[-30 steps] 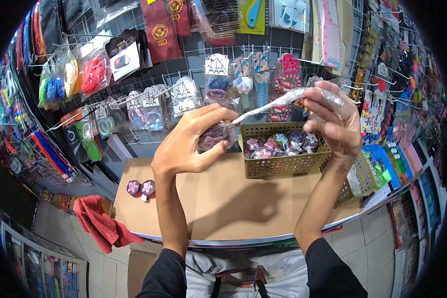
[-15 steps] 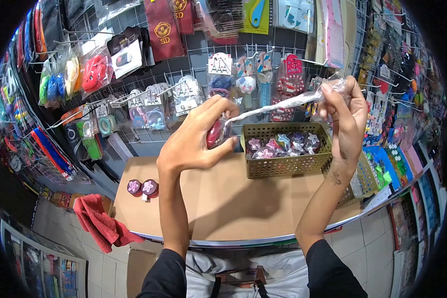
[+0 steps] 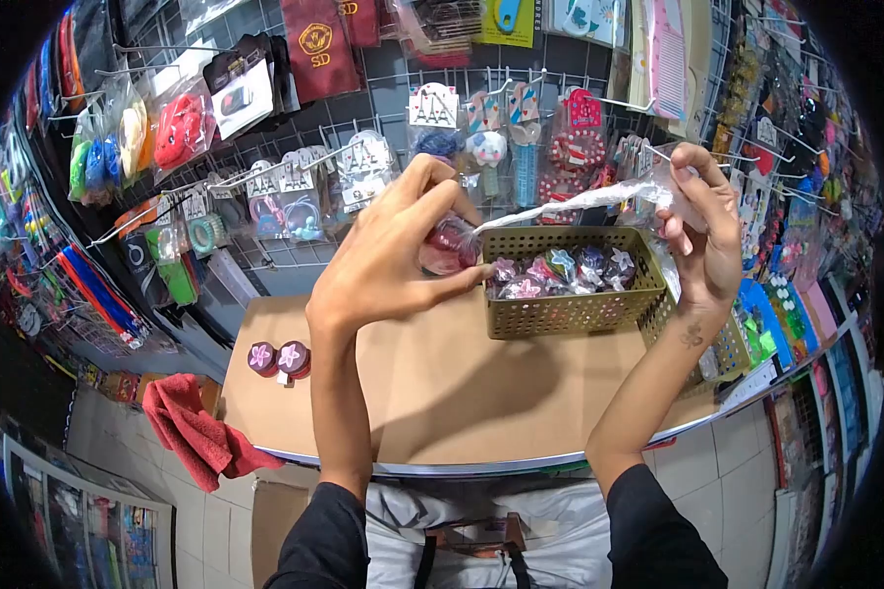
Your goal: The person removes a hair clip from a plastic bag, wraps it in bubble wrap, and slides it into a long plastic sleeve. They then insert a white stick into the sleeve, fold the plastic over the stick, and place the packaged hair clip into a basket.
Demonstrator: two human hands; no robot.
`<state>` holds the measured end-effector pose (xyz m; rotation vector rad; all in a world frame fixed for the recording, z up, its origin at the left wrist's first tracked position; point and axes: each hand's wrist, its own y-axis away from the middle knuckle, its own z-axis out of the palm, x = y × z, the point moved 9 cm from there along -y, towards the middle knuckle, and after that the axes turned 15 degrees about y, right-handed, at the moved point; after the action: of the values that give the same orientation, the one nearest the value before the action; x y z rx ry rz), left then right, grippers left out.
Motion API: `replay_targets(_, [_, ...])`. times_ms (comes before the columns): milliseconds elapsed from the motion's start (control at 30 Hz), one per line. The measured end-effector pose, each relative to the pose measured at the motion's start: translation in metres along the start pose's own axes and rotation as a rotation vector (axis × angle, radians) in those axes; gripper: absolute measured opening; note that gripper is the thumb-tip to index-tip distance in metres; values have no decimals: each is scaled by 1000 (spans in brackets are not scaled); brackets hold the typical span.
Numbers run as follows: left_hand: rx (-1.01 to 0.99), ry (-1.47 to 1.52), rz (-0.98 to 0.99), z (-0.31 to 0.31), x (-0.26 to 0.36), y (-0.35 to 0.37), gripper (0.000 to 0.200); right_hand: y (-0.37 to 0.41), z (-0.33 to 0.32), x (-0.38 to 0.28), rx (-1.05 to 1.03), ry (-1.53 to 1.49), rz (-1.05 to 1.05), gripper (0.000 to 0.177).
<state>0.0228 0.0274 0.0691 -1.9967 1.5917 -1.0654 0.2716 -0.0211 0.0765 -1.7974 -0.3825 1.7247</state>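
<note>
My left hand (image 3: 368,265) is closed around a dark red round item (image 3: 446,249) wrapped in clear plastic, held above the table. From it a twisted strand of the plastic wrapper (image 3: 560,206) stretches up to the right. My right hand (image 3: 707,231) pinches the far, looser end of that wrapper between thumb and fingers. Below and between the hands stands an olive perforated basket (image 3: 560,319) holding several plastic-wrapped pieces with flower tops. Two round dark purple pieces with pink flowers (image 3: 262,358) lie side by side at the table's left, apart from both hands.
The brown table (image 3: 442,402) ends close to my body. A red cloth (image 3: 201,432) hangs at its left corner. A second perforated basket (image 3: 729,348) and a blue tray (image 3: 759,314) stand on the right. Behind, a wire rack carries packaged hair accessories (image 3: 363,167).
My right hand has shifted slightly right and down, its grip on the wrapper end changed. The wrapper strand now bends more. The red item sits slightly further right, and the view has shifted a little.
</note>
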Motion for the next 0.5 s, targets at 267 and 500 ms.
replay_targets(267, [103, 141, 10, -12, -3, 1, 43, 7, 31, -17, -244, 27, -152, 40])
replay_targets(500, [94, 269, -155, -7, -18, 2, 47, -1, 19, -25, 32, 377, -322, 16])
